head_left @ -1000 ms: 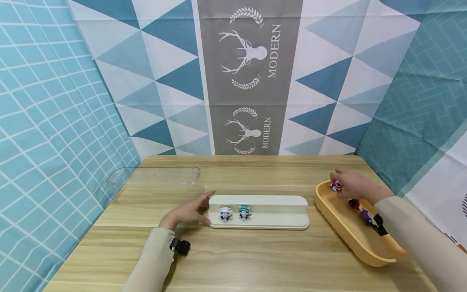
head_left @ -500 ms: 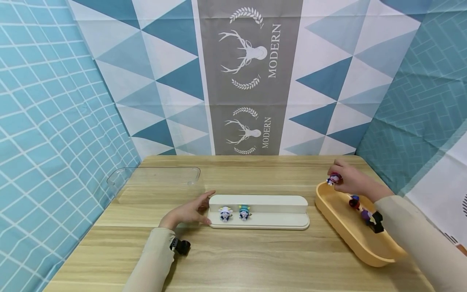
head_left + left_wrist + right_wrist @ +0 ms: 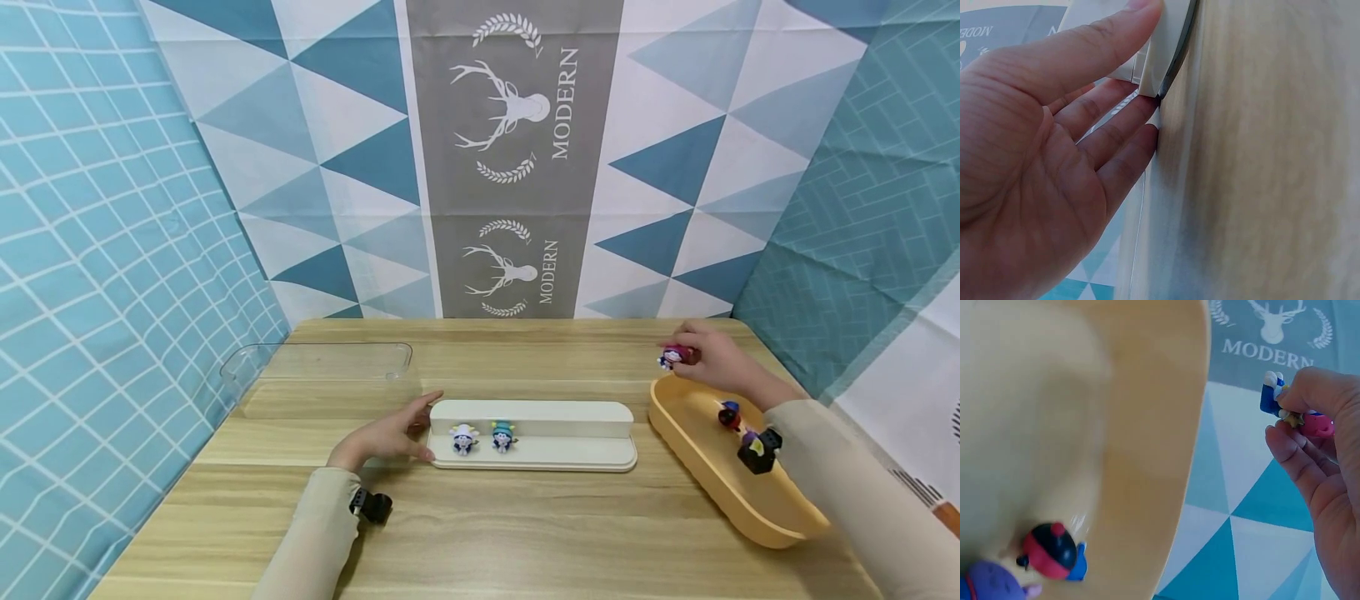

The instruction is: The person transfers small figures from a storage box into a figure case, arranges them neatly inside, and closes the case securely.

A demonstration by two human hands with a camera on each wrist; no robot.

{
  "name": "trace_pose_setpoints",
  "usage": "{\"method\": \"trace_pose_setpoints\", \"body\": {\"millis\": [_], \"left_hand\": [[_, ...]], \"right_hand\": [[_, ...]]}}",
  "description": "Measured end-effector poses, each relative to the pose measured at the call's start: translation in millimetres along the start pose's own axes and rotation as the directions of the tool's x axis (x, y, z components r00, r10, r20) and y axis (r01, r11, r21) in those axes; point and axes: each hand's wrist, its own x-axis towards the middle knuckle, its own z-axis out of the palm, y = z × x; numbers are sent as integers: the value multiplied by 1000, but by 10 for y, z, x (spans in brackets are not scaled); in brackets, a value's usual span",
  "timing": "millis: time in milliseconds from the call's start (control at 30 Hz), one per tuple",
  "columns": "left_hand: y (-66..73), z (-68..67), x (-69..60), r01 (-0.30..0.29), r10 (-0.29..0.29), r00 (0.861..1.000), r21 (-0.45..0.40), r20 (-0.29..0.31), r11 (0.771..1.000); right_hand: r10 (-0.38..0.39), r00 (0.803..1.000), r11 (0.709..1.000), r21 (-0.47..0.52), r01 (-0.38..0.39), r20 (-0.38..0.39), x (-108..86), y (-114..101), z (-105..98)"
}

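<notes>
A cream two-level stand carries two small figurines, one white-capped and one teal-capped, towards its left end. My left hand rests at the stand's left end; in the left wrist view the thumb of that hand lies on the stand and its fingers extend beside the edge. My right hand pinches a pink-hatted figurine above the far rim of the orange tray. In the right wrist view, thumb and fingers grip the figurine outside the tray wall.
More figurines lie in the tray, including a red-and-black one and a purple one. A clear cover stands at the back left of the wooden table. Patterned cloth hangs behind.
My right hand has lifted the pink-hatted figurine from the tray's far end and moved it up and slightly left. My left hand has stayed at the stand.
</notes>
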Motion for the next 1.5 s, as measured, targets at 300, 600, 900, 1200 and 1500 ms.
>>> {"method": "trace_pose_setpoints", "body": {"millis": [300,600,900,1200,1500], "left_hand": [[1,17,2,19,-19,1000,25,-9,1000],[13,17,-1,7,-7,1000,15,-5,1000],[4,19,-3,11,-10,1000,11,-6,1000],[-1,6,-1,-1,1,1000,11,-6,1000],[-5,8,5,-4,4,1000,10,-4,1000]], "right_hand": [[72,996,987,144,-65,-49,73,-137,0],[206,978,927,321,-195,-1,153,-358,5],[239,970,870,434,-235,47,201,-565,78],[204,978,878,432,-204,47,227,-756,152],[243,969,836,499,-229,38,272,-919,246]]}}
